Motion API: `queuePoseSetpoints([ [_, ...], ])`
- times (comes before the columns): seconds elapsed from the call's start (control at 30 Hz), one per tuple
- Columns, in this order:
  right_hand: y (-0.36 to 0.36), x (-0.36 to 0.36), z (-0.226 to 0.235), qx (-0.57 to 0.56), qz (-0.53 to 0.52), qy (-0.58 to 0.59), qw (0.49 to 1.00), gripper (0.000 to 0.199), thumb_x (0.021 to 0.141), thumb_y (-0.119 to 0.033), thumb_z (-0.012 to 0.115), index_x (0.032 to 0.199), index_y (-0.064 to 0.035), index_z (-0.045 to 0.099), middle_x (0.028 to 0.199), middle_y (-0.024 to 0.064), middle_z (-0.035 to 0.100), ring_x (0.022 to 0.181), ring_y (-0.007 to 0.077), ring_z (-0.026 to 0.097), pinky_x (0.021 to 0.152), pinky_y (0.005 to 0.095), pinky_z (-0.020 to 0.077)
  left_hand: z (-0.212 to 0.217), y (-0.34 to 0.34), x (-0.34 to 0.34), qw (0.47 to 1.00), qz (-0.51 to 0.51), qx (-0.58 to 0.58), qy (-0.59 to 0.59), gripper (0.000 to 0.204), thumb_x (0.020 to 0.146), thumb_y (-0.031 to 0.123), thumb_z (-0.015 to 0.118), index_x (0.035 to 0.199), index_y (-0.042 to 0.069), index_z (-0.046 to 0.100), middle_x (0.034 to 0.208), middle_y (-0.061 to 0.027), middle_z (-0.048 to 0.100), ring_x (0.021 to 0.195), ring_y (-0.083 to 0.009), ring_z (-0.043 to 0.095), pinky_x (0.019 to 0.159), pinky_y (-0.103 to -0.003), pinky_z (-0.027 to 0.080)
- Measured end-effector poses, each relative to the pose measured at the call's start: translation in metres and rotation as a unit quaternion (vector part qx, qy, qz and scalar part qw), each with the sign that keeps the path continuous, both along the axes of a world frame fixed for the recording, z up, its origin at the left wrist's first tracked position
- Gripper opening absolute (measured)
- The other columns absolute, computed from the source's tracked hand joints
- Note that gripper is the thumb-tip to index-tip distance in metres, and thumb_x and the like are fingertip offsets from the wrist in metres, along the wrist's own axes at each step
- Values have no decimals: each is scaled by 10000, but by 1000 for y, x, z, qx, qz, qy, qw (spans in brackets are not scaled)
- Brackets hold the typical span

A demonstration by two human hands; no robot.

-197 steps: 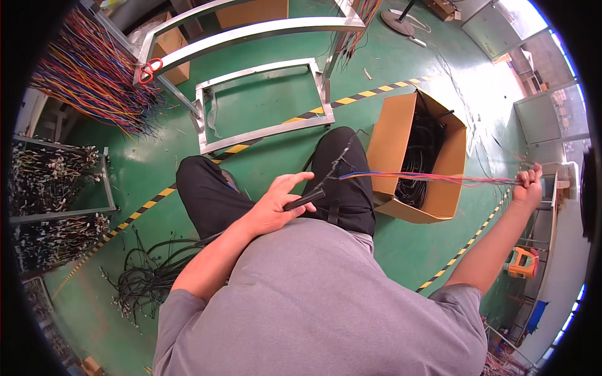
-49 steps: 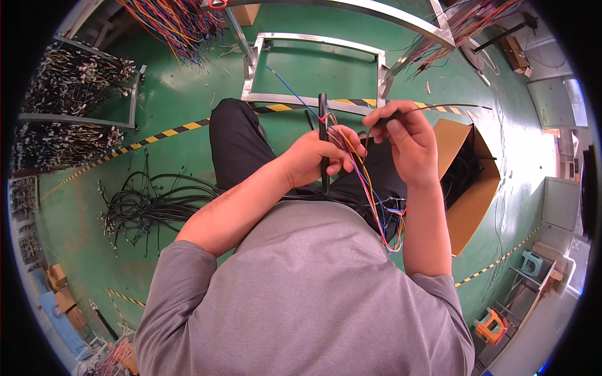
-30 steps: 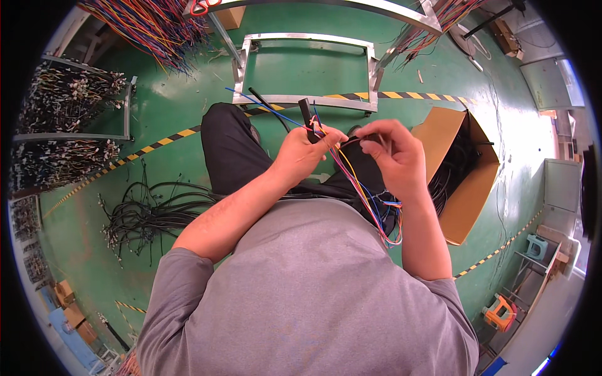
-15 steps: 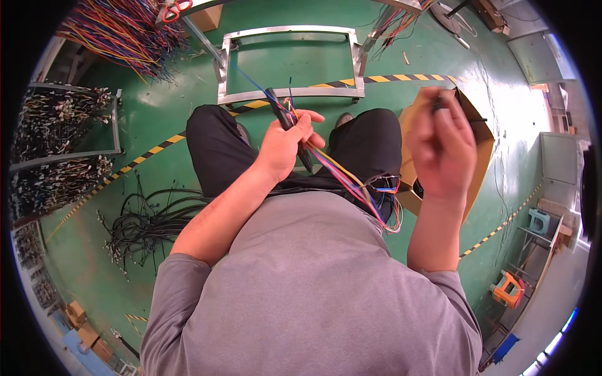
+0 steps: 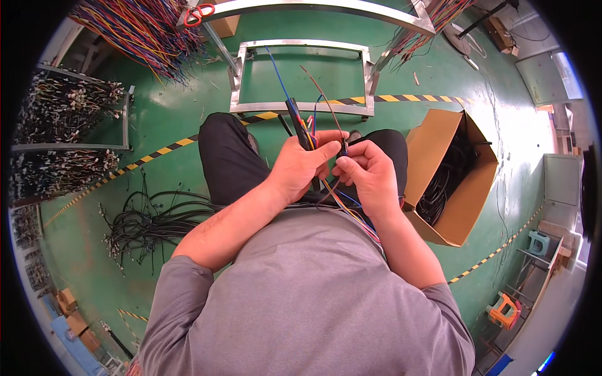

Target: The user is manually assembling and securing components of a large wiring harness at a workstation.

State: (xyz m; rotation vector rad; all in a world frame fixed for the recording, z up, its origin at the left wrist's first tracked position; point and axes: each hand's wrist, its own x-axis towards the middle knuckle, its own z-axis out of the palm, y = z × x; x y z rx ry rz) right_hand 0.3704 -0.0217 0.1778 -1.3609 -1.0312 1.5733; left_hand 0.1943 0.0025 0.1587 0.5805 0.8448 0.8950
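While my left hand (image 5: 301, 166) clenches the cable (image 5: 295, 119) at frame centre, my right hand (image 5: 370, 175) pinches one brown wire (image 5: 323, 94). Several coloured wires already fan out loose; sorting seems barely begun.

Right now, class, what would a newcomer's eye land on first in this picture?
Probably the left hand at centre gripping a bundle of thin coloured wires, with the right hand pinching one strand beside it. Next, the open brown cardboard box on the green floor at right, and the black cable heap at left.
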Motion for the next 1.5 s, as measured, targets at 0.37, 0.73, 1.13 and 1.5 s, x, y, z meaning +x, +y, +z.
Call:
queuePoseSetpoints([
  [0.37,12,11,0,117,-13,-89,989,168,907,-90,828,879,-21,677,774,-36,600,718,52,542,633,224,437,12,-3,1,996,-28,31,75,138,996,114,708,1073,0,696,901,-41,716,597,-60,538,515,-231,419],
  [0.73,25,31,15,52,-55,139,987,190,1033,-130,680,1145,21,702,855,43,684,726,124,629,654,259,502,18,-8,-2,986,-98,50,128,208,971,106,737,1131,-22,705,904,-95,760,568,-72,536,508,-238,432],
  [1.13,5,23,-4,39,26,160,986,188,1000,-33,668,1174,29,698,1082,63,713,865,105,608,806,258,500,15,-8,-2,996,-63,31,61,179,895,80,821,985,33,673,788,4,629,602,-75,543,534,-238,423],
  [1.5,6,26,2,60,37,175,982,221,1009,-39,648,1205,47,704,1088,60,691,874,115,608,798,263,493,34,-5,-5,994,-76,-32,69,188,906,128,815,1004,-7,729,827,-28,674,644,-89,555,564,-260,443],
])
